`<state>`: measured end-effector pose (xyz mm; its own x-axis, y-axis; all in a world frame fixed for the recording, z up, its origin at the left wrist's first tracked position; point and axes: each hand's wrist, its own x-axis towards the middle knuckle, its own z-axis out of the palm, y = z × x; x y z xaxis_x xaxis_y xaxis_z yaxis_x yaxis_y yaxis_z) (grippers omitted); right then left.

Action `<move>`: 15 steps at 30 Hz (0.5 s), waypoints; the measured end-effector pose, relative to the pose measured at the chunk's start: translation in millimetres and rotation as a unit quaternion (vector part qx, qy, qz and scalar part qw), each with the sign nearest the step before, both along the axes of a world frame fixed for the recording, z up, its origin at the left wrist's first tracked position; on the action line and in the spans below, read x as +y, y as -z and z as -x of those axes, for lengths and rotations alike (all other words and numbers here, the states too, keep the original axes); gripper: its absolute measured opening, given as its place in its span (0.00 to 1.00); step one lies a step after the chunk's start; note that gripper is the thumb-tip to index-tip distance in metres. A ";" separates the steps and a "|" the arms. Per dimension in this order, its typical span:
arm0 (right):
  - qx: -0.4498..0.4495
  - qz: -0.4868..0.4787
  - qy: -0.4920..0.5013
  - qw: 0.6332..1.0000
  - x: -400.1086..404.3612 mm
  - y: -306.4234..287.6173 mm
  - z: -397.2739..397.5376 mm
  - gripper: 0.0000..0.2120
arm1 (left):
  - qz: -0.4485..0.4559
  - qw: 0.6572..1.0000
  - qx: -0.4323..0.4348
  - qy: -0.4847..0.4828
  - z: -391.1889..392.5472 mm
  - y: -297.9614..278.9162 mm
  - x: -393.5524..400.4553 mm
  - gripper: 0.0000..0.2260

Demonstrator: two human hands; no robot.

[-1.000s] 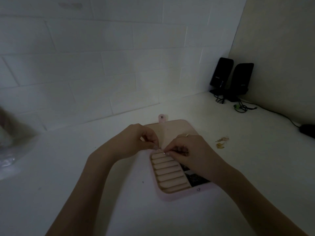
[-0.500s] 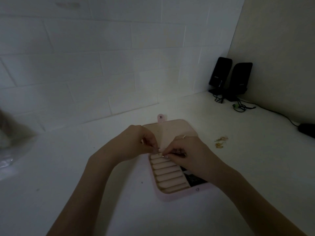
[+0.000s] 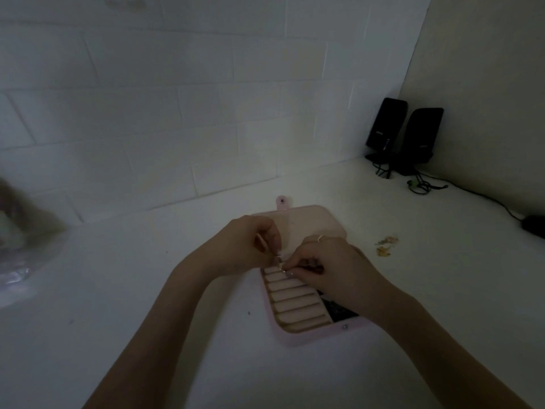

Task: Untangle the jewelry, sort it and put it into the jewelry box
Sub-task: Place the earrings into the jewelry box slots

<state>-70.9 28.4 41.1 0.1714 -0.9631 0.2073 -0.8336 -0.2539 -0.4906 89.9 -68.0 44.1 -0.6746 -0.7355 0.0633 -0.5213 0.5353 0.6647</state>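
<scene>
Both hands are meeting over the top ring rolls of the open pink jewelry box (image 3: 290,338): the left hand (image 3: 244,246) and right hand (image 3: 327,267) are each pinching a tiny piece of jewelry (image 3: 280,262), too small to identify. More jewelry (image 3: 385,245) is lying on the white surface (image 3: 177,335) just right of the box.

White counter (image 3: 177,335) carries jewelry box (image 3: 298,339), gold jewelry (image 3: 385,246), speakers (image 3: 404,134).
</scene>
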 end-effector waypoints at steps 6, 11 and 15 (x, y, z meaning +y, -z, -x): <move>0.014 -0.010 0.003 1.000 2.1 -4.3 -2.7 0.07 | -0.048 0.998 0.026 0.007 -0.5 -0.5 -0.2 0.12; -0.001 -0.028 -0.005 1.000 9.5 -12.1 -9.2 0.14 | -0.062 0.997 0.035 0.004 -0.6 1.1 -0.3 0.11; -0.026 -0.045 -0.013 0.999 11.7 -16.0 -11.5 0.16 | -0.058 0.998 0.029 -0.003 -0.1 1.4 -1.0 0.12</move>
<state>-59.4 40.1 57.1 0.1873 -0.9737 0.1296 -0.8007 -0.2278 -0.5541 90.0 -69.0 42.7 -0.6685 -0.7435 0.0171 -0.4822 0.4508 0.7511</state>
